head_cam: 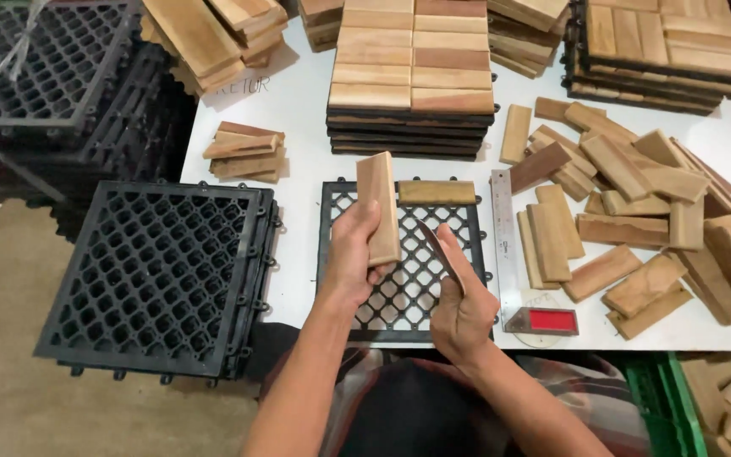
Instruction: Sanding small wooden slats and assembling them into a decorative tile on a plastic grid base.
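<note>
My left hand (353, 254) holds a short wooden slat (379, 207) upright above a black plastic grid base (406, 288) on the white table (298, 127). My right hand (463, 309) grips a second slat (442, 250) edge-on, so it looks thin and dark. One wooden slat (436, 192) lies across the far right edge of the grid.
Loose slats (636, 220) are heaped at right, beside a metal ruler (505, 245) with a red-handled tool (543, 321). Finished wooden tile stacks (412, 76) stand at the back. A stack of black grids (158, 275) overhangs the table's left edge; more grids (52, 76) sit far left.
</note>
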